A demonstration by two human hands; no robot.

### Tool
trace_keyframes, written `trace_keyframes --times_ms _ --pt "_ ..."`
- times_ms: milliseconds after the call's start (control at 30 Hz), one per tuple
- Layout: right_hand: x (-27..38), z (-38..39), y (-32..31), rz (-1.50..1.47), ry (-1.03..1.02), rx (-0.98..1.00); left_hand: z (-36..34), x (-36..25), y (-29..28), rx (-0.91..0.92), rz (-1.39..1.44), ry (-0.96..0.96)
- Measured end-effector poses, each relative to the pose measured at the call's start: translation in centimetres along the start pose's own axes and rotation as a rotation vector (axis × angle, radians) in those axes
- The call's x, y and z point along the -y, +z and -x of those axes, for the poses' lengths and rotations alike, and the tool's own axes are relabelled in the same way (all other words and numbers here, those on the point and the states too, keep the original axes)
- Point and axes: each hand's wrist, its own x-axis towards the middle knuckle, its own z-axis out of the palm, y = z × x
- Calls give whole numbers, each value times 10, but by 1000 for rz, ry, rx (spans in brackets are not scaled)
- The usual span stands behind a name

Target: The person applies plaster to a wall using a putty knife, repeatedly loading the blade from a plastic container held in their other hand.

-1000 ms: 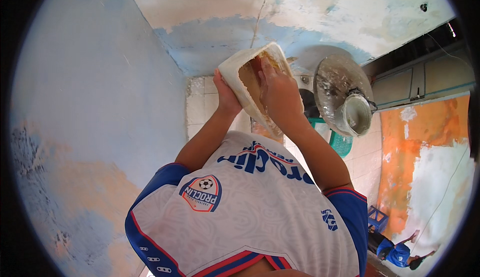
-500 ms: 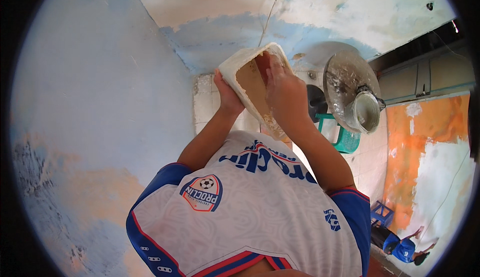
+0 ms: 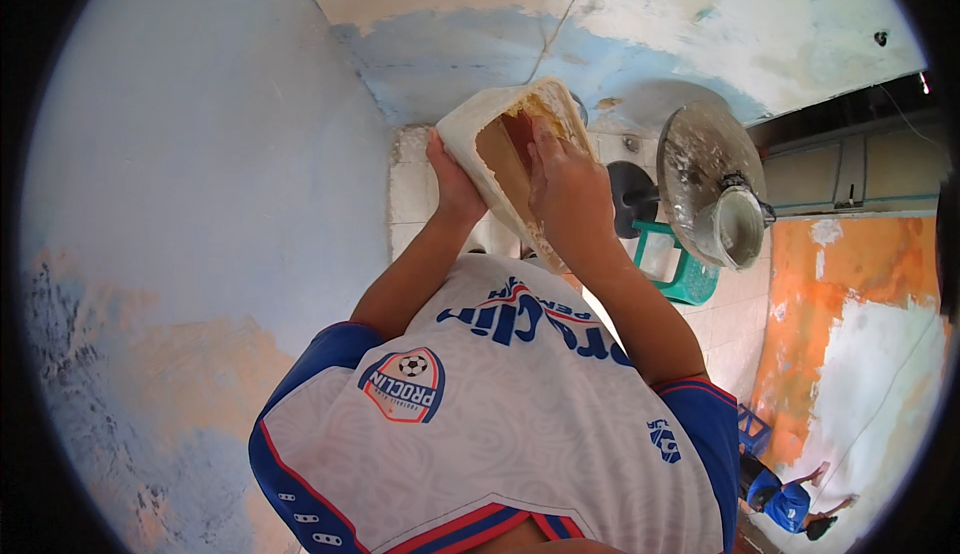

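A whitish plastic tub [image 3: 462,126], crusted with putty along its rim, is held tilted in front of my chest with its opening turned towards me. My left hand [image 3: 458,182] is closed around its left side, fingers behind and thumb up along the wall. Reaching into the mouth of the tub, my right hand [image 3: 566,179] is closed on a flat reddish scraper [image 3: 516,134], which shows only in part beside the fingers. Dried, yellowish-white residue coats the tub's inner edge. The tub's inside bottom and the scraper's far end are hard to make out.
To the right stands a round, stained table [image 3: 690,154] bearing a grey-white bucket [image 3: 735,229]. Below it is a green plastic stool [image 3: 690,279]. A patchy blue wall [image 3: 200,154] rises close on my left. Far right, another person [image 3: 785,504] in blue is beside an orange-and-white wall [image 3: 800,334].
My right hand and the scraper have shifted slightly inside the tub, and the tub has tipped a little. The surroundings have slid slightly as my head moved.
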Motion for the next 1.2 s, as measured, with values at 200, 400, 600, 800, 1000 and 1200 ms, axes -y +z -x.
trace_keyframes --times_ms 200,400,600,800,1000,1200 --pt "7 -1 -5 42 9 195 6 -3 -2 -55 -78 13" --pt "1 -7 1 61 -13 328 5 6 -11 -28 -91 -22" --pt "-14 -22 1 143 -20 348 3 0 -3 19 -81 -38" --pt "-6 -24 0 138 -70 207 -1 1 15 -26 -13 3" --pt "-7 -24 -4 86 -69 208 -2 3 8 -31 25 -7" --pt "-13 -23 7 44 -15 250 -4 2 14 -47 17 6"
